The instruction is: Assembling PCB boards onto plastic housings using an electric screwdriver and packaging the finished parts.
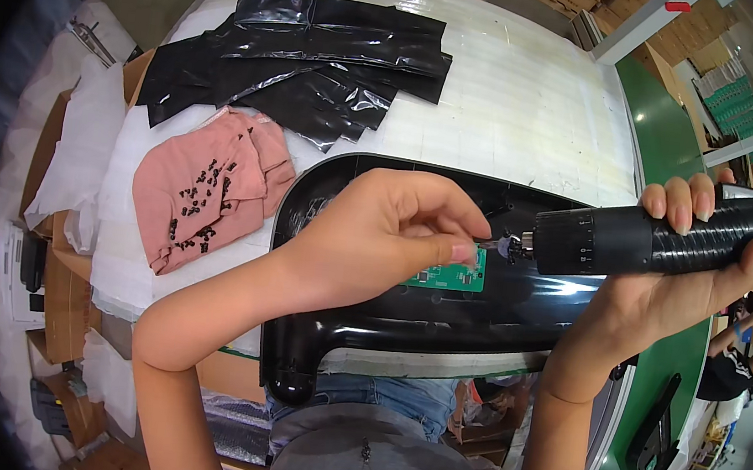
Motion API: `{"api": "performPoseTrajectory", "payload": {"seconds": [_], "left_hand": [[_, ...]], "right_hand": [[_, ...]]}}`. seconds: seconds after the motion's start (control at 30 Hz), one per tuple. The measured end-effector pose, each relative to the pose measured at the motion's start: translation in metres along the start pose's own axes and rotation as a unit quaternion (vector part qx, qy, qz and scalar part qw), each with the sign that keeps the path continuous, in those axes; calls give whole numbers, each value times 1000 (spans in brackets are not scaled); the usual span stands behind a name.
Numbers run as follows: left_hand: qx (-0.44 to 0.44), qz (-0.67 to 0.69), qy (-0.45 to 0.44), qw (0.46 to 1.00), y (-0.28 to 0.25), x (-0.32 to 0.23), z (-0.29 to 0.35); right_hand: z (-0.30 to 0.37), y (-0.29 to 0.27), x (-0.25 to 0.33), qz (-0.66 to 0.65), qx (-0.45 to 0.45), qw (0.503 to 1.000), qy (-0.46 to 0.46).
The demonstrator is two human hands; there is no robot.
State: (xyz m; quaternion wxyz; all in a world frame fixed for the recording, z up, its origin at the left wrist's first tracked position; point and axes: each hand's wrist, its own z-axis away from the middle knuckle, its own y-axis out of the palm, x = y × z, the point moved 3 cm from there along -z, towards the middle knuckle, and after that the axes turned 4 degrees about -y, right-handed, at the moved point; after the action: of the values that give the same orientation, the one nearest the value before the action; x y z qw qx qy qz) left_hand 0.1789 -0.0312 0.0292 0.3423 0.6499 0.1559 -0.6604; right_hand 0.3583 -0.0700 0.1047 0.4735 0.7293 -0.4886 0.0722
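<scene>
Screwdriver (660,239), the black electric kind, sits sideways in the right part of the frame, with the right hand (694,268) wrapped around its barrel, fingers closed tight on the grip. Its tip points left at a small green circuit board (450,275) that lies in the big glossy black plastic housing (331,322) across the middle of the frame, on the white desk (537,105). The left hand (386,231) has its fingers pinched together right at the bit, looks like on a tiny screw, though it's too small to be sure. So I'd say the board is seated in the shell and a screw is just getting lined up, not driven yet; can't tell how many are already in. Upper left there's a pile of black plastic bags (313,54), and below that a pink cloth (207,185) with small dark screws scattered on it.
</scene>
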Motion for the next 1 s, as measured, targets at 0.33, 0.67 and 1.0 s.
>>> {"api": "performPoseTrajectory", "payload": {"seconds": [0.33, 0.67, 1.0], "left_hand": [[-7, 17, 52, 998, 6, -1, -1], [28, 41, 47, 998, 5, 0, -2], [57, 61, 43, 996, 5, 5, -5]], "right_hand": [[1, 2, 2, 4, -11, 1000, -15], [2, 3, 1, -13, -19, 1000, -18], [2, 3, 2, -33, -27, 999, -15]]}}
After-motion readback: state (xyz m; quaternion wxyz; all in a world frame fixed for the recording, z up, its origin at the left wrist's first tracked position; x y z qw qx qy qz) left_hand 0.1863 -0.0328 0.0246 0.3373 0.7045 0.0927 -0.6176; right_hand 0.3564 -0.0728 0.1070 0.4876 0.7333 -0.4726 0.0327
